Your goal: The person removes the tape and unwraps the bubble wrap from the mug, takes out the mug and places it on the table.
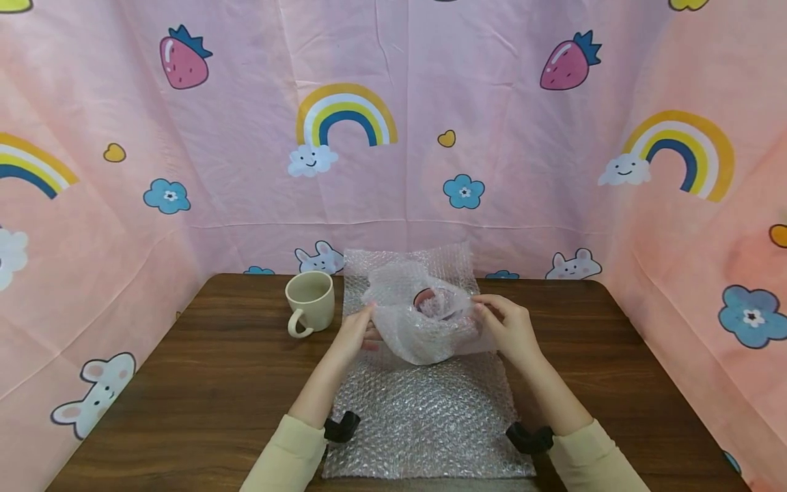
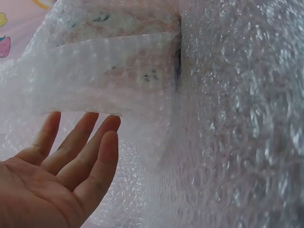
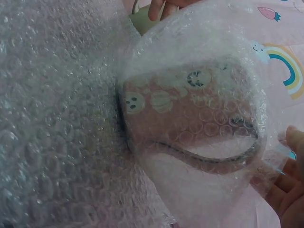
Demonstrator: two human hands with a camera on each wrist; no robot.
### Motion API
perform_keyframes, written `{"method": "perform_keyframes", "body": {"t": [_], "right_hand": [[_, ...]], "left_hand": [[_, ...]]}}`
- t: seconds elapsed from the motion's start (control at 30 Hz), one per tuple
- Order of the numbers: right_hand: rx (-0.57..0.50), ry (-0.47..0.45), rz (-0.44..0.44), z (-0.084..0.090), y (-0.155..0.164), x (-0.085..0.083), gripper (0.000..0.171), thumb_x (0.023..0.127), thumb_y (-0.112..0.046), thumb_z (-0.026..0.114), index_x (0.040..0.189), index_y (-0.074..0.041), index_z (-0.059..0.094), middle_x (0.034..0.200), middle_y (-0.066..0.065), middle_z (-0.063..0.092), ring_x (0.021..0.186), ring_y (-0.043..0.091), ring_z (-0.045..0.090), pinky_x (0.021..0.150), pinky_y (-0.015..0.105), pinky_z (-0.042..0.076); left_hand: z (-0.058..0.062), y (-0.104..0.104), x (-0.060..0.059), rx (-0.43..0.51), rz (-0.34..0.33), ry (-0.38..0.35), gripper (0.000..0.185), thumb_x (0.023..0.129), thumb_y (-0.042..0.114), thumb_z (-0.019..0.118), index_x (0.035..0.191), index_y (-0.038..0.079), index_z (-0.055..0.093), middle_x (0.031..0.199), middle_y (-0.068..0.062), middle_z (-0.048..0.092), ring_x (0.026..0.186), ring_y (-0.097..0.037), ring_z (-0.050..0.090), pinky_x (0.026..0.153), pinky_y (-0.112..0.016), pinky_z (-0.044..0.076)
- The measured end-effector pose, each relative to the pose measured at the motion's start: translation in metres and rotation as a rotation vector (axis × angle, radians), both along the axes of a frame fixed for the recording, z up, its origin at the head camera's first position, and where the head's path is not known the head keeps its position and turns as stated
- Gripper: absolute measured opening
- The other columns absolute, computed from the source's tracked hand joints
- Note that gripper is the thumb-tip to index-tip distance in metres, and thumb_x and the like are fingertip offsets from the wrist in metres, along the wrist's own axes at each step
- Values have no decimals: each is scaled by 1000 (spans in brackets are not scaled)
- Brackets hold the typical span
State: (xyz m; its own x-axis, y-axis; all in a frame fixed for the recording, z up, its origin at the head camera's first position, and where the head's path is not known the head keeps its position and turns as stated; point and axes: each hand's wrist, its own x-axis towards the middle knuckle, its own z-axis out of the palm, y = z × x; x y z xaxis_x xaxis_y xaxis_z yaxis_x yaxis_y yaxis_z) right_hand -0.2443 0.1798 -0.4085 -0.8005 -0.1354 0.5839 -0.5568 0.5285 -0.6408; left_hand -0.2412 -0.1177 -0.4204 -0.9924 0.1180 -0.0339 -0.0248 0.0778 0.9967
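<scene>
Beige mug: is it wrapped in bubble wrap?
No, the beige mug stands bare on the table, left of the bubble wrap.

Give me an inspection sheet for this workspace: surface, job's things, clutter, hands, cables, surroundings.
Surface: dark wood-grain table, a flat bubble wrap sheet spread over its middle.
Job's things: pink patterned mug lying inside a loose bubble wrap piece, mouth still uncovered.
Clutter: cream mug upright, left of the sheet.
Hands: left hand flat with straight fingers against the wrap's left side; right hand pinches the wrap's right edge.
Cables: nothing seen; black wrist mounts only.
Surroundings: pink cloth with rainbows, strawberries and bunnies on three sides.
</scene>
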Motion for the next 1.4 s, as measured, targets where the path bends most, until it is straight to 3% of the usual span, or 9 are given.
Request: {"method": "perform_keyframes", "body": {"t": [0.2, 0.4, 0.67, 0.77, 0.9, 1.03, 1.17, 1.27, 1.4], "right_hand": [[8, 12, -30, 3, 3, -8, 17, 92, -9, 65, 107, -4, 71, 104, 11, 70, 78, 19, 61, 62, 26, 49], [-16, 33, -48, 5, 8, -20, 11, 92, -8, 66, 102, -5, 68, 95, 9, 70, 78, 24, 68, 61, 28, 53], [-39, 103, -83, 0, 18, -33, 14, 84, 9, 67, 94, -1, 70, 96, 11, 68, 80, 27, 67, 67, 16, 50], [-28, 102, -75, -2, 22, -37, 18, 83, 11, 66, 96, 0, 71, 101, 12, 67, 85, 27, 66, 70, 17, 51], [31, 48, -55, -6, 29, -41, 25, 85, 9, 66, 107, 0, 70, 111, 13, 64, 89, 27, 66, 72, 29, 54], [131, -42, -39, -9, 36, -43, 34, 88, 2, 67, 122, 0, 64, 125, 16, 58, 90, 27, 62, 71, 38, 52], [233, -119, -25, -13, 43, -45, 44, 89, -3, 67, 132, -1, 56, 136, 19, 51, 107, 35, 56, 82, 48, 49], [297, -166, -20, -18, 49, -47, 51, 89, -4, 67, 138, -2, 50, 140, 21, 46, 123, 40, 46, 94, 55, 42], [365, -243, -20, -24, 54, -49, 59, 90, -9, 67, 143, -2, 42, 143, 24, 41, 128, 44, 39, 98, 58, 35]], "left_hand": [[4, -7, 5, -49, -76, -29, 60, 100, 48, 42, 131, -2, 54, 123, -19, 60, 96, -32, 65, 83, -51, 51], [1, -14, 9, -123, -145, -10, 56, 101, 40, 44, 135, -4, 48, 123, -20, 55, 87, -27, 65, 78, -52, 52], [-2, -24, 14, -141, -209, -29, 57, 99, 47, 44, 136, 3, 49, 120, -16, 58, 87, -27, 65, 76, -49, 52], [-2, -27, 16, -159, -222, -25, 59, 99, 47, 46, 140, 4, 45, 131, -19, 52, 99, -31, 62, 79, -50, 52], [-4, -29, 19, -189, -266, 24, 57, 101, 40, 46, 143, 3, 41, 146, -19, 37, 123, -37, 44, 88, -52, 47], [-7, -31, 23, -211, -324, 77, 56, 102, 35, 44, 144, -1, 38, 148, -20, 34, 132, -39, 34, 97, -55, 39], [-10, -33, 26, -222, -350, 109, 56, 101, 32, 45, 143, -5, 38, 147, -22, 35, 136, -40, 28, 104, -58, 28], [-11, -33, 27, -225, -344, 128, 53, 101, 30, 48, 141, -4, 42, 145, -22, 39, 135, -39, 30, 105, -58, 26], [-11, -33, 28, -222, -354, 163, 47, 101, 28, 50, 137, -1, 49, 141, -20, 44, 132, -38, 36, 103, -57, 31]]}}
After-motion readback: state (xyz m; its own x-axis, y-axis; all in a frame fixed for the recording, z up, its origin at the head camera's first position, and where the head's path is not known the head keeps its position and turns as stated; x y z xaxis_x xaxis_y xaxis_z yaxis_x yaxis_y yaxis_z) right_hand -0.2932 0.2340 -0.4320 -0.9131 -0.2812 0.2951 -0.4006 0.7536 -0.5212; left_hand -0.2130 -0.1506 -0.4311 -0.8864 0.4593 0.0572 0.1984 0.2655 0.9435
